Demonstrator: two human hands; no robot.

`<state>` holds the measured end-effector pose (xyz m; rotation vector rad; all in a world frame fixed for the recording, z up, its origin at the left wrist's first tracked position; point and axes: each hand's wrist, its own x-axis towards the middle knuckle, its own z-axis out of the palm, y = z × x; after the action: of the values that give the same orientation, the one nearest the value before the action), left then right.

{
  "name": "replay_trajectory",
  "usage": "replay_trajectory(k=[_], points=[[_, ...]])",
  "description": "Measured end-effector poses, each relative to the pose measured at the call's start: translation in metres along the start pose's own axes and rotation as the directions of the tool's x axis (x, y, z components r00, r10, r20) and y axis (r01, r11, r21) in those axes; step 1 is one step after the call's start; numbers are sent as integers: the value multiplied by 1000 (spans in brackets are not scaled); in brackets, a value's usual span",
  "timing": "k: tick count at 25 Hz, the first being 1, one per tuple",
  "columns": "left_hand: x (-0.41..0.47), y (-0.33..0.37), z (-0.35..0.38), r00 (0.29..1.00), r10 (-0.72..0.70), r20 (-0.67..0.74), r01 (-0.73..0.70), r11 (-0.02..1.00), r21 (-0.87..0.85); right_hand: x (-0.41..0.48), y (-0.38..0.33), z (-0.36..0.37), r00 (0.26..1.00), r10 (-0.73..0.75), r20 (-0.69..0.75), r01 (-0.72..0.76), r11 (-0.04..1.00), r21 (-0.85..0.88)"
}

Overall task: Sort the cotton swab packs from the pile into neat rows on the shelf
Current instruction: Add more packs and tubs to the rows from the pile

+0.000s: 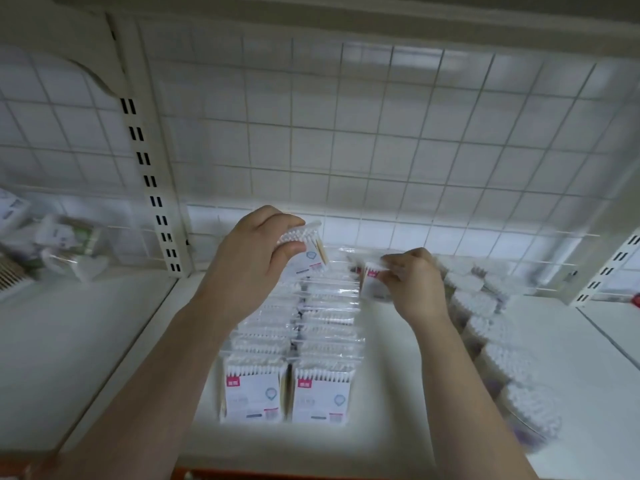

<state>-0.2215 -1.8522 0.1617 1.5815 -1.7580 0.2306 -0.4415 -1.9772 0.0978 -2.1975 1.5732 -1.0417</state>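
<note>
Placing step, mid-air: our left hand (252, 261) grips one swab pack (310, 252) over the rows (325, 327) on the shelf (391, 375). Our right hand (414, 284) pinches a second pack (372, 277) at the rows' back end. Next, we reckon, seat both upright and aligned.

Shop: white shelf (104, 341), slotted post (149, 181) left of grip, wire grid (346, 133) behind, rows of same swab packs (322, 393) under.

Each hand (249, 258) (414, 282) holds a swab pack (308, 251) (372, 280).
</note>
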Motion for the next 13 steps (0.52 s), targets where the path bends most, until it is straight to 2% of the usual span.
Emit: replay_trajectory(k=[3, 9, 13], points=[[2, 2, 3, 1000, -3, -8, 4, 1000, 12, 0, 4, 10, 999, -1, 33, -1, 998, 58], [8, 3, 8, 1000, 4, -13, -3, 1000, 17, -11, 12, 26, 995, -30, -92, 48, 978, 203], [12, 9, 11, 1000, 18, -22, -18, 1000, 9, -10, 17, 28, 992, -47, -116, 74, 967, 242]])
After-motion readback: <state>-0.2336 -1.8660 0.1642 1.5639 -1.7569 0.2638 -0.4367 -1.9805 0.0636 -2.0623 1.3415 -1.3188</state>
